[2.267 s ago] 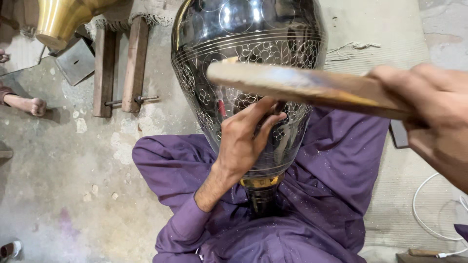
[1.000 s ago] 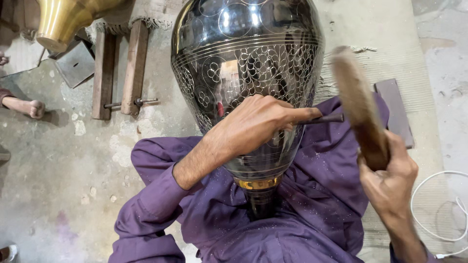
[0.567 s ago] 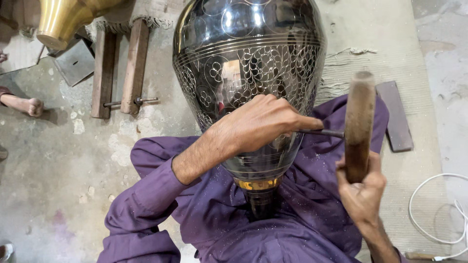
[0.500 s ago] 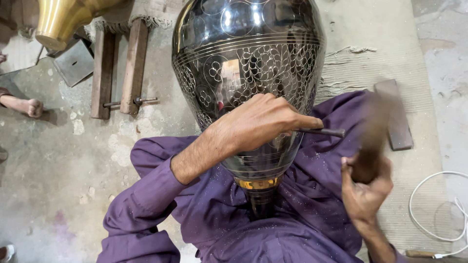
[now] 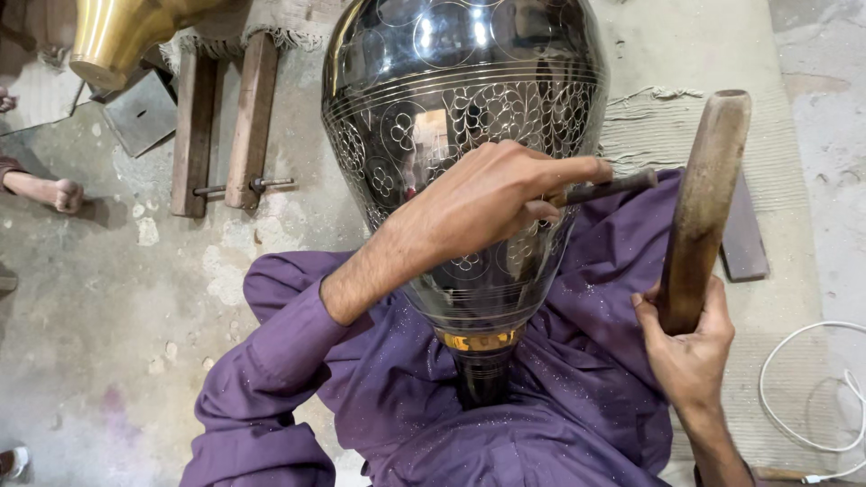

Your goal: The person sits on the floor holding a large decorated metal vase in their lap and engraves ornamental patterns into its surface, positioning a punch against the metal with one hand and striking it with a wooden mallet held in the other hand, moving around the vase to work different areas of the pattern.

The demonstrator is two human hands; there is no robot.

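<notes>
We have a large dark polished metal vase engraved with floral and scale patterns (image 5: pixel 465 99) standing neck-down in our lap, its brass-coloured collar (image 5: pixel 480 341) and dark narrow neck wedged between our purple-clothed legs (image 5: pixel 577 361). We judge it stiff and fairly heavy for its size, with a slick, mirror-like skin that a palm could slide on. The thin wall would likely dent or scar under a stray blow. The surest hold looks to be the narrow lower taper near the collar, or a flat palm braced against the belly.

Our left hand (image 5: pixel 483 203) lies across the lower belly of the vase, fingers curled closed around a slim dark metal chisel (image 5: pixel 600 189). Its working tip is hidden under the fingers, so we cannot tell exactly where it meets the metal; the free end juts out to the right.

Our right hand (image 5: pixel 690 347) is wrapped tight round the lower end of a thick brown wooden mallet stick (image 5: pixel 704 203), held nearly upright, just beside the chisel's free end and not touching it.

On the concrete floor (image 5: pixel 108 316) lie wooden slats (image 5: pixel 225 122), a brass-coloured vessel (image 5: pixel 122 32) and a white cable (image 5: pixel 803 379).
</notes>
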